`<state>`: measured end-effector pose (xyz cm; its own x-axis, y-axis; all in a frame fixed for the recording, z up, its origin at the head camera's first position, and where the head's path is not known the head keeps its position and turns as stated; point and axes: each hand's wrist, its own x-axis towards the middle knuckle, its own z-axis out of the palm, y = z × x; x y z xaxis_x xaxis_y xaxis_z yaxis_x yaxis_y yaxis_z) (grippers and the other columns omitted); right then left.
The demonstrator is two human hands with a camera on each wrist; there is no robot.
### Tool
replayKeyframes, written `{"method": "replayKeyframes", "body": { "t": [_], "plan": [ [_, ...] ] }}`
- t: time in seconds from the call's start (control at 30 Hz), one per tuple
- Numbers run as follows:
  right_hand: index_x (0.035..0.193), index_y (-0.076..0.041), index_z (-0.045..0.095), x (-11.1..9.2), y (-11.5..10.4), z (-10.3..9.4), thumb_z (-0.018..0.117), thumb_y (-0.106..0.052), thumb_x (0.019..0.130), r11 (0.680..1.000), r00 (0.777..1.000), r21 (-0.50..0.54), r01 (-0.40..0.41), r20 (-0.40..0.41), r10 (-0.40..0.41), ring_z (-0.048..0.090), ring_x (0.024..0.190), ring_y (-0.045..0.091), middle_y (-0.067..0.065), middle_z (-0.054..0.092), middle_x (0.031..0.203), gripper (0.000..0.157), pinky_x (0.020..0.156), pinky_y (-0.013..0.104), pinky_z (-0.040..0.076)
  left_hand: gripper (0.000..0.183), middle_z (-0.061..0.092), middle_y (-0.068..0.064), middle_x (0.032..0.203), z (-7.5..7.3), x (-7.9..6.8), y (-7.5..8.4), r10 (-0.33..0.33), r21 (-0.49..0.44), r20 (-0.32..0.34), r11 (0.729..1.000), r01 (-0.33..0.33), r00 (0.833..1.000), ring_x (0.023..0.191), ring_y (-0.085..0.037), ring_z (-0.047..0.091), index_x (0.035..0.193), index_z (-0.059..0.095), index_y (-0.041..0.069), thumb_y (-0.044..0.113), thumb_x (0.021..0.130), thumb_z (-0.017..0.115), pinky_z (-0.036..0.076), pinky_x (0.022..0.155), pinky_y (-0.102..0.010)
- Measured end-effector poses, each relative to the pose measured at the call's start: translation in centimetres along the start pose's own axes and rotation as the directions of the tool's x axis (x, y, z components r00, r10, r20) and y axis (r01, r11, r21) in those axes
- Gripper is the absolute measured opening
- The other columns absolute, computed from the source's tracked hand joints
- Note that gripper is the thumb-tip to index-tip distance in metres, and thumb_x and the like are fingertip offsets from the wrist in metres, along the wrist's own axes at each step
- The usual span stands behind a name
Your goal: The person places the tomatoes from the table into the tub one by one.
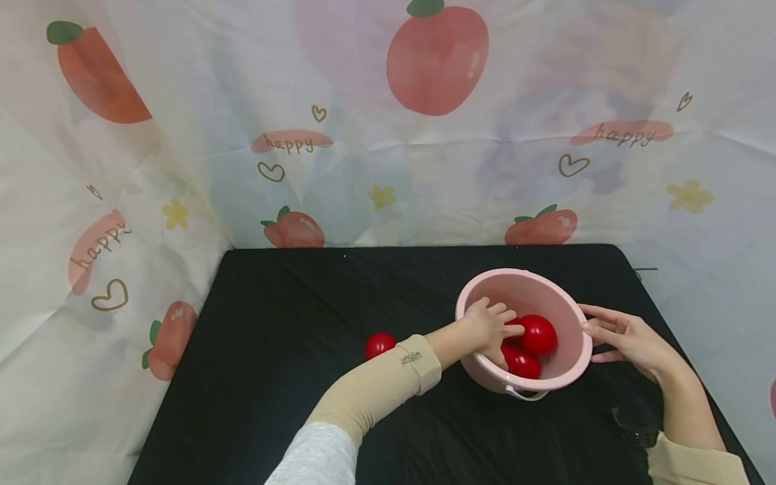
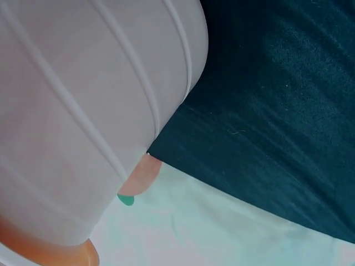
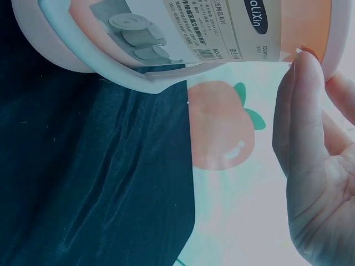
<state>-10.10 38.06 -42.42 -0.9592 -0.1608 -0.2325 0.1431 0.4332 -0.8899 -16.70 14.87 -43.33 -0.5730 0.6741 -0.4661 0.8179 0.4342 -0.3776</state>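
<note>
The pink bucket [image 1: 564, 370] stands on the black-covered table, its white handle [image 1: 527, 396] hanging down at the front. Inside are glossy red balls: one red ball [image 1: 538, 335] at the right and another red ball [image 1: 523, 364] nearer me, with more red partly behind the fingers. My left hand [image 1: 487, 330] reaches over the left rim, fingers spread above the balls. At the right rim, my right hand [image 1: 630, 343] touches the bucket with its fingertips, fingers fairly straight. The right wrist view shows fingers [image 3: 305, 111] against the wall beside a printed label [image 3: 222, 27].
Left of the bucket, a red ball [image 1: 379, 344] lies on the black cloth [image 1: 291, 323], partly behind the left sleeve [image 1: 388, 384]. A fruit-print curtain [image 1: 358, 87] rises behind the table and along its left side.
</note>
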Motion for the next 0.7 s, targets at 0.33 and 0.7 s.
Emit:
{"method": "replayKeyframes", "body": {
  "t": [0.33, 0.7],
  "plan": [
    [0.136, 0.009, 0.028, 0.1, 0.0, 0.0, 0.051, -0.02, 0.094, 1.0, 1.0, -0.008, -0.011, -0.009, 0.011, 0.064, 0.081, 0.007, -0.026, 0.058, 0.098, 0.056, 0.064, 0.037, 0.054, 0.078, 0.023, 0.014, 0.144, -0.4, -1.1, -1.7, 0.019, -0.102, -0.254, 0.994, -0.046, 0.967, 0.128, -0.008, 0.021, 0.14, 0.019, 0.044, 0.073, 0.073, 0.047, 0.023, 0.104, -0.031],
    [0.137, 0.003, 0.032, 0.2, 0.0, -0.2, 0.051, -0.02, 0.094, 1.0, 1.0, 0.01, -0.028, -0.001, 0.028, 0.064, 0.081, 0.009, -0.025, 0.059, 0.098, 0.053, 0.065, 0.036, 0.054, 0.069, 0.029, 0.006, 0.143, 1.8, -6.6, -6.4, -0.191, -0.269, -0.502, 0.961, 0.058, 0.844, 0.125, -0.014, 0.027, 0.141, 0.029, 0.035, 0.066, 0.08, 0.041, 0.022, 0.105, -0.04]
  ]
}}
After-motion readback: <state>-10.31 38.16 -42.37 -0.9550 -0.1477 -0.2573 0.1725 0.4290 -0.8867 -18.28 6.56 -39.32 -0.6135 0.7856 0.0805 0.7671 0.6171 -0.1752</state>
